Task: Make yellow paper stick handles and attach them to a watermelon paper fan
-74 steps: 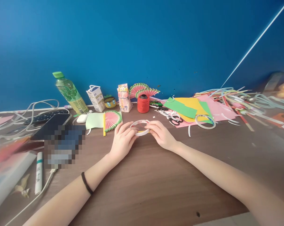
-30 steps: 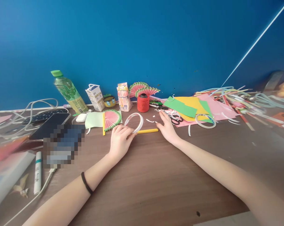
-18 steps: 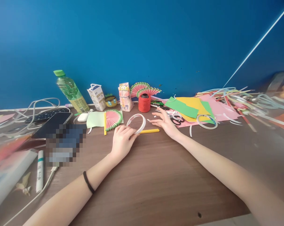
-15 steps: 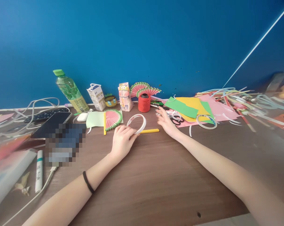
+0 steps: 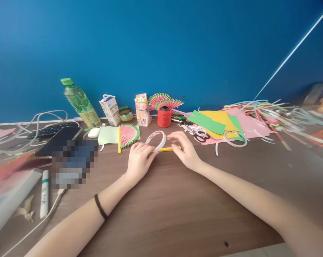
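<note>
Tabletop (image 5: 167,214) bears a spool (image 5: 164,118), on whose near side the left hand (image 5: 140,162) pinches the tape (image 5: 162,141) by its lower edge, the ring tilted up beyond the grip, while the right hand (image 5: 186,151), unclenched and half curled, hangs just beside the ring, contact unclear.

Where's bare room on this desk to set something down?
The widest bare patch of desk lies between the left arm and right arm, nearer than the held ring. Another, mostly bare, lies between the right arm and the pink paper. It is crowded along the wall and at left, around the marker.
</note>
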Motion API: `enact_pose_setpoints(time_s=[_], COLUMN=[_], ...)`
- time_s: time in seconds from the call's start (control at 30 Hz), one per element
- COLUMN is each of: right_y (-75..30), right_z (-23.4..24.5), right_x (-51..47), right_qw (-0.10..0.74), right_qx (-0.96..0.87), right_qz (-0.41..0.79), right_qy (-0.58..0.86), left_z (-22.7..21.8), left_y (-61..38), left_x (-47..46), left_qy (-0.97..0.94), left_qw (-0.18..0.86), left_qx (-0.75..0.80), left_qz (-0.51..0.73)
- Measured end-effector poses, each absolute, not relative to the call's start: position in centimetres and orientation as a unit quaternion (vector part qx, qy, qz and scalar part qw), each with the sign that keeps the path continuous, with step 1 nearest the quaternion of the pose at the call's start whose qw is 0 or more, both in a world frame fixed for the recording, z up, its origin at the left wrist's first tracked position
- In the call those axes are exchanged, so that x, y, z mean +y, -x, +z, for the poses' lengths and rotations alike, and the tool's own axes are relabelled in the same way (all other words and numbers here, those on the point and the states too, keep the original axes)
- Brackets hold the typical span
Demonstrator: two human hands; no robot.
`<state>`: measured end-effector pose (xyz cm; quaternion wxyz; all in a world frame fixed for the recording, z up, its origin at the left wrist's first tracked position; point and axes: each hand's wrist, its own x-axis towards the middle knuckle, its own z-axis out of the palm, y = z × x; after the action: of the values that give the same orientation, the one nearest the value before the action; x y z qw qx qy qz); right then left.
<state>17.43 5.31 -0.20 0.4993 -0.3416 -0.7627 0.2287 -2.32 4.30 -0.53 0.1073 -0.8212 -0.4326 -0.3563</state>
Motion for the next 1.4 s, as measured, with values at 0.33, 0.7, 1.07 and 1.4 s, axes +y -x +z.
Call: enact_pose_setpoints(time_s=[0.33,0.7,1.07,1.4], right_y=[-16.5,-17.0,-16.7,-16.5], right_z=[-0.9,-0.9,-0.5,0.6], right_x=[3.6,3.7,3.5,2.7], right_qw=[0.41,0.425,0.419,0.512], right_qx=[-0.831,-0.808,-0.814,-0.768], right_qz=[0.215,0.289,0.27,0.288], right_qy=[0.307,0.288,0.298,0.254], left_z=[-0.8,-0.9,-1.1,1.2], left_y=[2.2,2.1,2.3,0.8], left_x=[4.2,4.0,3.9,1.6], left_qy=[0.825,0.823,0.844,0.811], left_qw=[0.127,0.108,0.068,-0.221], left_qx=[-0.422,-0.441,-0.438,-0.432], left_qz=[-0.355,-0.342,-0.3,-0.327])
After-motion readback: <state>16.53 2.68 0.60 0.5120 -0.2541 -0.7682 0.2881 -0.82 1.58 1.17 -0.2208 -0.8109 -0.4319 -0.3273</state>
